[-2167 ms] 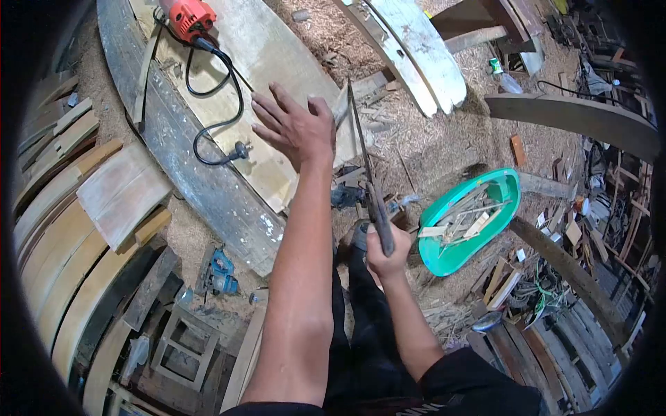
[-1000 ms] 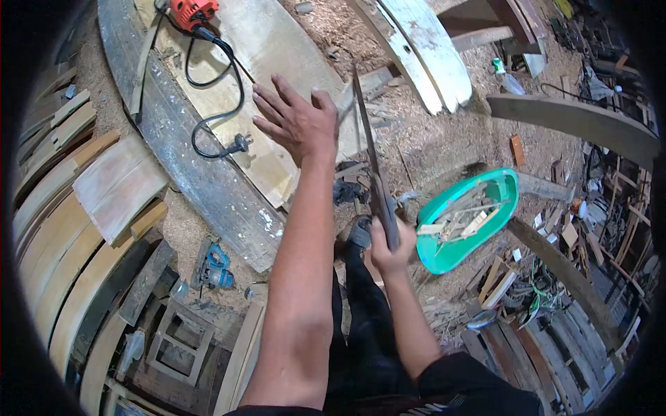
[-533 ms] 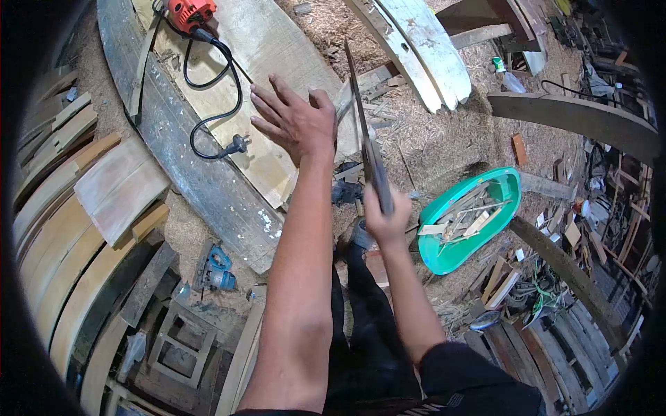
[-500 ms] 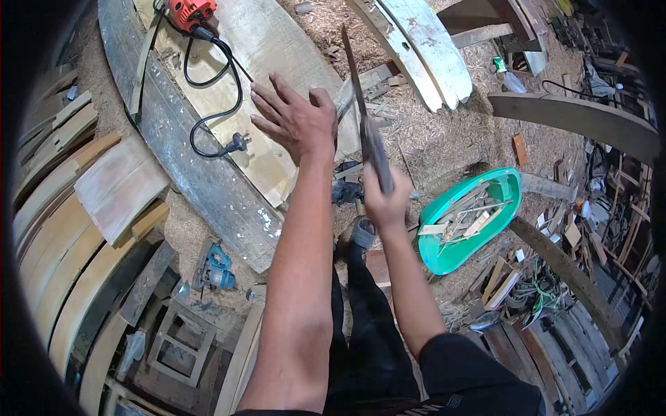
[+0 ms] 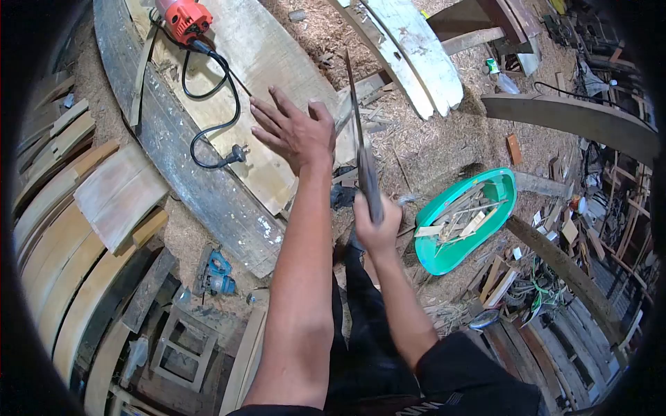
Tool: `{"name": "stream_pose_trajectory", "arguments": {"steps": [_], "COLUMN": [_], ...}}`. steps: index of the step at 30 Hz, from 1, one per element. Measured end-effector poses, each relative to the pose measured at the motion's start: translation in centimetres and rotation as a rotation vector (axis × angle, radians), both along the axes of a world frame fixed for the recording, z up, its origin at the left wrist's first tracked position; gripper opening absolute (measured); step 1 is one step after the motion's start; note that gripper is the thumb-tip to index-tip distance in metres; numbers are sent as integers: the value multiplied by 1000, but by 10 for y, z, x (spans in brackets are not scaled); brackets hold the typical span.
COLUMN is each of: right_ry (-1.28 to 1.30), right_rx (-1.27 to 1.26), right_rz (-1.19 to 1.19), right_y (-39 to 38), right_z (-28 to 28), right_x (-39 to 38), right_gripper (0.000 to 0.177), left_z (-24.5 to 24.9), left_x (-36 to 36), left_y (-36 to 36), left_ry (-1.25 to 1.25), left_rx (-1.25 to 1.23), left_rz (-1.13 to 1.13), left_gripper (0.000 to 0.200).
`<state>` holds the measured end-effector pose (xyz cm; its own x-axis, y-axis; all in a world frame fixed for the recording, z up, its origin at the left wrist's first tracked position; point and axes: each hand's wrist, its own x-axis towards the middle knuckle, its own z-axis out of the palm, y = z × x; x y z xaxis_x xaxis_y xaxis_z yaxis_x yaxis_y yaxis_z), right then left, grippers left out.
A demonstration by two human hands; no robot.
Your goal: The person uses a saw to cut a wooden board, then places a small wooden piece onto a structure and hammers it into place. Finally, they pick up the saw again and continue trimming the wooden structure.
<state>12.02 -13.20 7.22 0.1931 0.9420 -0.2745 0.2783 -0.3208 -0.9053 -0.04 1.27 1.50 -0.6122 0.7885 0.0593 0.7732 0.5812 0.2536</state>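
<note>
My left hand presses on a wide pale wooden board, fingers spread and the thumb near its right edge. In my right hand is the dark handle of a handsaw. Its long narrow blade points away from me, seen almost edge-on beside the board's right edge and close to my left thumb. The board rests on a grey, paint-spotted plank. A black power cord with its plug lies on the board left of my fingers, leading to a red power tool.
Right of my legs stands a green tub of wood scraps. A blue power tool lies on the floor at left, near stacked curved timbers. White-painted curved timbers lie ahead. Sawdust and shavings cover the floor.
My right hand has drawn the handsaw back toward my body. My left hand stays spread on the board. The whole view has shifted slightly.
</note>
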Motion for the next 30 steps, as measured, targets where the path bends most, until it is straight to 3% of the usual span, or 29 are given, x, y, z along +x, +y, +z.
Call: {"name": "stream_pose_trajectory", "arguments": {"steps": [3,7,10,13,16,19,22,25,27,30], "right_ry": [-91,22,36,9,-52,35,-1,-85,54,31], "right_rx": [172,-115,-95,-10,78,-124,-115,46,-112,-99], "right_rz": [-20,-46,13,10,-44,-53,-36,9,-75,-56], "right_y": [-48,1,33,-26,-31,22,26,-23,-25,28], "right_z": [32,30,18,47,54,24,36,63,62,39], "right_x": [-1,3,-1,6,2,-1,-5,0,3,-7], "right_gripper": [19,12,8,10,11,9,9,10,9,11], "left_z": [0,-1,2,3,3,3,4,5,5,6], "left_x": [-1,0,0,1,-1,-1,0,2,-3,-1], "left_y": [2,-1,-2,-3,0,0,0,-1,-2,0], "left_ry": [7,4,-7,-17,-15,-20,-32,-59,-51,-32], "left_rx": [-13,-25,-20,-35,-32,-35,-32,-33,-35,-44], "left_rz": [-6,-16,-13,-8,-9,-12,-8,-16,-18,-18], "left_gripper": [75,76,76,76,76,76,76,77,78,78]}}
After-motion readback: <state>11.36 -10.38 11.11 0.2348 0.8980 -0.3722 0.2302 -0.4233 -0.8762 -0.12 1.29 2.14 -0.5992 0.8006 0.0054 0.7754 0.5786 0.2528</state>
